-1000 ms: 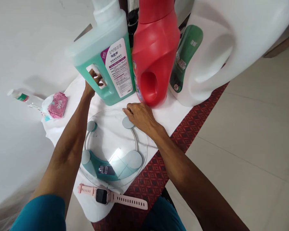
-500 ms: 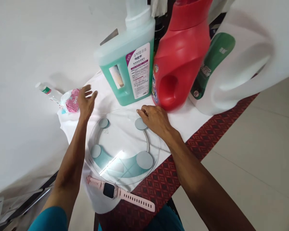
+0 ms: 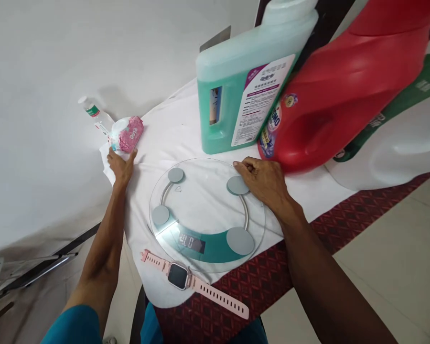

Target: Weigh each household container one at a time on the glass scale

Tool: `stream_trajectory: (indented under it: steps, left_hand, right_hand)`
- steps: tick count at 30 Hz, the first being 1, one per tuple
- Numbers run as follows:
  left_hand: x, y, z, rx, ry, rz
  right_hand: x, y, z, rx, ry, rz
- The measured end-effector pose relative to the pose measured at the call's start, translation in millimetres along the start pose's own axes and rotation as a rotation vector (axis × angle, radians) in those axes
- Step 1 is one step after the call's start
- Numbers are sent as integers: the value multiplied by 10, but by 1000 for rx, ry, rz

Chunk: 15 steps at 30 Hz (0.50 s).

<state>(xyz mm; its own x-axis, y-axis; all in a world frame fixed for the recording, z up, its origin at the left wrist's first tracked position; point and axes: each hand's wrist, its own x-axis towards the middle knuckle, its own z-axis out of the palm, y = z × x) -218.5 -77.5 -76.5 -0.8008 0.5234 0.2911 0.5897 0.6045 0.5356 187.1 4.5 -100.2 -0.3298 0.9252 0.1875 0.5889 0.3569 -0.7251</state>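
Observation:
A round glass scale [image 3: 204, 210] with a lit display lies on a white cloth [image 3: 172, 129]. My right hand [image 3: 263, 179] rests on the scale's far right rim, fingers curled against the glass. My left hand [image 3: 120, 165] reaches to the cloth's left corner and touches a pink wipes packet [image 3: 129, 134], fingers bent over its near edge. A small clear bottle [image 3: 95, 117] lies just beyond the packet. Behind the scale stand a green detergent jug [image 3: 236, 91] and a red jug [image 3: 344, 91].
A pink smartwatch [image 3: 186, 277] lies on the cloth in front of the scale. A large white jug with a green label [image 3: 397, 138] stands at the right. A red patterned table cover [image 3: 272, 282] shows under the cloth. Tiled floor lies to the right.
My left hand left the green jug's handle, swung left and came down on the pink packet. The right hand stayed on the scale's rim. The view shifted left.

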Motion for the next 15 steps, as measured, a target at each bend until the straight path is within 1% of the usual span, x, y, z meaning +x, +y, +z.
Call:
stream_trajectory:
  steps: [1, 2, 3, 6, 10, 13, 15]
  left_hand:
    - [31, 41, 50, -10, -62, 7]
    - [63, 84, 95, -14, -94, 11]
    - [94, 125, 132, -13, -97, 7]
    - [189, 198, 176, -7, -42, -29]
    - [328, 149, 115, -28, -8, -25]
    - [432, 77, 66, -32, 0, 9]
    - [475, 49, 61, -38, -6, 67]
  right_hand:
    - [-4, -4, -4, 5, -3, 6]
    - [-8, -8, -7, 9, -5, 10]
    - [-13, -12, -10, 11, -8, 13]
    - [-21, -13, -12, 18, -12, 13]
    - [-14, 7, -6, 8, -15, -4]
    - [-6, 23, 0, 7, -23, -7]
    - [-5, 27, 1, 12, -27, 0]
